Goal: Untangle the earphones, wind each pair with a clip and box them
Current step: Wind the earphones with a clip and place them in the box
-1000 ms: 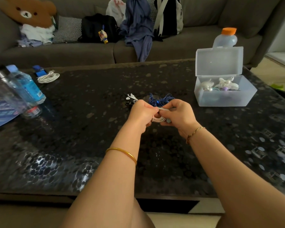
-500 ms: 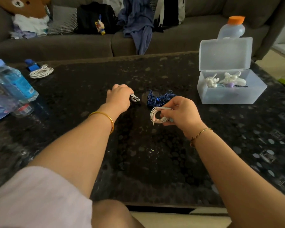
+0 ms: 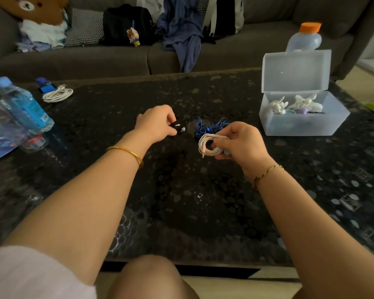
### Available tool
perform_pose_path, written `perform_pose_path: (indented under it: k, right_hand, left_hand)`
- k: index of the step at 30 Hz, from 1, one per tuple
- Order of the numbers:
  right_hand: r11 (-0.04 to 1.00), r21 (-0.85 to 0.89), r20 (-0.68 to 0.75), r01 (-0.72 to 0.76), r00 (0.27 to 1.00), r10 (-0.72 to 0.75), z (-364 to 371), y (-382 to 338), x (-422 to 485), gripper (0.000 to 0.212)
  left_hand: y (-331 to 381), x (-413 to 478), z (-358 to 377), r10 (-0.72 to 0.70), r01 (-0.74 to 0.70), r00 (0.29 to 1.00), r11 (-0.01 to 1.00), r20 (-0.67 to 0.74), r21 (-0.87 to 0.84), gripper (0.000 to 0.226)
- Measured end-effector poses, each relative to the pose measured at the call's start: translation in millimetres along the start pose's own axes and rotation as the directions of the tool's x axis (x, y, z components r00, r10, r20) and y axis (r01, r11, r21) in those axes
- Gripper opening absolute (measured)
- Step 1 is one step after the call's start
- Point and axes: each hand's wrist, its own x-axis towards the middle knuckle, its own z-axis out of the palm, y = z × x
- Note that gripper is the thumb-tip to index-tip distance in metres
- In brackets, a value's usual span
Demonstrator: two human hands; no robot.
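While R hand [image 3: 240, 143] grips coiled white earphones [image 3: 209, 145] over surface [image 3: 181, 190] centre, L hand [image 3: 158, 124] pinches dark item, prob. a clip [image 3: 177, 127].

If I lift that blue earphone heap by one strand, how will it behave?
The blue earphones lie as a loose tangle of thin cord, so probably floppy and light, trailing loops. Likely to snag rather than roll.

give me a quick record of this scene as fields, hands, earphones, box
left hand: pinches a black clip
right hand: holds white earphones wound in a coil
blue earphones: tangled heap on the table
box: open, lid up, white items inside
likely next: clip onto the white coil
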Motion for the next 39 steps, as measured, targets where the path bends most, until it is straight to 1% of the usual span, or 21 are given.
perform_pose_path:
  k: [2,3,5,7,8,10,12,14,15,16,17,18,20,22,25,28,29,31,33,36,39]
  right_hand:
    - [0.997,0.075,-0.030,0.006,1.000,-0.003,-6,-5,-5,0.011]
    - [0.994,0.112,-0.045,0.005,0.999,0.000,-8,-7,-7,0.011]
    - [0.976,0.220,-0.065,0.013,0.998,0.001,-14,-12,-14,0.010]
    - [0.936,0.352,-0.078,0.017,0.997,0.011,-22,-15,-22,0.010]
    - [0.910,0.414,-0.082,0.010,0.996,0.026,-27,-16,-26,0.010]
    - [0.856,0.517,-0.078,-0.011,0.995,0.060,-40,-16,-33,0.010]
    - [0.808,0.587,-0.063,-0.052,0.992,0.109,-51,-14,-34,0.010]
    - [0.762,0.642,-0.052,-0.088,0.986,0.158,-62,-10,-34,0.012]
    - [0.738,0.667,-0.045,-0.105,0.983,0.180,-65,-8,-31,0.011]
    - [0.714,0.691,-0.040,-0.116,0.979,0.198,-67,-6,-29,0.010]
    - [0.690,0.713,-0.032,-0.125,0.977,0.210,-69,-4,-26,0.007]
    - [0.667,0.734,-0.024,-0.130,0.976,0.217,-71,-3,-24,0.003]
    - [0.628,0.765,0.001,-0.144,0.975,0.222,-75,-2,-20,0.008]
    - [0.577,0.801,0.009,-0.158,0.968,0.252,-80,-2,-18,0.008]
    - [0.445,0.870,0.041,-0.213,0.930,0.365,-83,-2,-13,0.006]
    - [0.352,0.888,0.146,-0.297,0.906,0.396,-78,-2,-8,0.005]
    - [0.338,0.882,0.179,-0.328,0.898,0.402,-76,-2,-6,0.006]
    - [0.312,0.874,0.233,-0.374,0.883,0.407,-74,0,-4,0.006]
    - [0.286,0.882,0.249,-0.375,0.885,0.393,-74,0,-3,0.006]
    - [0.213,0.930,0.226,-0.299,0.924,0.309,-75,-1,-2,0.008]
    - [0.217,0.943,0.192,-0.253,0.944,0.267,-74,-4,-4,0.011]
  left_hand:
    - [14,-13,-12,-0.020,0.047,0.994,0.965,0.103,-0.259,0.035]
    - [21,-20,-13,-0.026,0.083,0.988,0.919,0.149,-0.386,0.035]
    - [38,-34,-11,-0.080,0.197,0.974,0.754,0.211,-0.626,0.030]
    - [55,-48,-3,-0.142,0.283,0.959,0.556,0.246,-0.781,0.032]
    - [64,-55,0,-0.155,0.304,0.953,0.476,0.262,-0.825,0.030]
    - [82,-68,8,-0.125,0.318,0.948,0.318,0.293,-0.893,0.024]
    - [96,-77,13,-0.049,0.346,0.938,0.102,0.343,-0.933,0.016]
    - [110,-84,14,0.036,0.387,0.922,-0.139,0.386,-0.911,0.002]
    - [114,-85,13,0.046,0.403,0.914,-0.215,0.403,-0.890,0.012]
    - [118,-86,13,0.039,0.412,0.908,-0.263,0.417,-0.872,0.023]
    - [121,-85,14,0.023,0.407,0.909,-0.275,0.417,-0.871,0.029]
    - [126,-84,15,0.017,0.395,0.913,-0.282,0.407,-0.874,0.027]
    - [133,-81,20,0.025,0.383,0.920,-0.275,0.392,-0.882,0.013]
    - [137,-77,24,0.045,0.392,0.917,-0.286,0.397,-0.874,0.005]
    - [142,-70,24,0.066,0.394,0.917,-0.310,0.394,-0.865,0.007]
    - [144,-67,27,0.089,0.396,0.918,-0.302,0.388,-0.867,0.011]
    - [144,-65,28,0.100,0.387,0.922,-0.272,0.375,-0.881,0.017]
    - [144,-63,31,0.130,0.358,0.931,-0.152,0.340,-0.921,0.022]
    - [144,-64,31,0.125,0.341,0.935,-0.056,0.333,-0.938,0.026]
    - [143,-66,31,0.114,0.340,0.935,-0.010,0.336,-0.941,0.036]
    - [143,-68,29,0.103,0.283,0.952,0.075,0.289,-0.956,0.039]
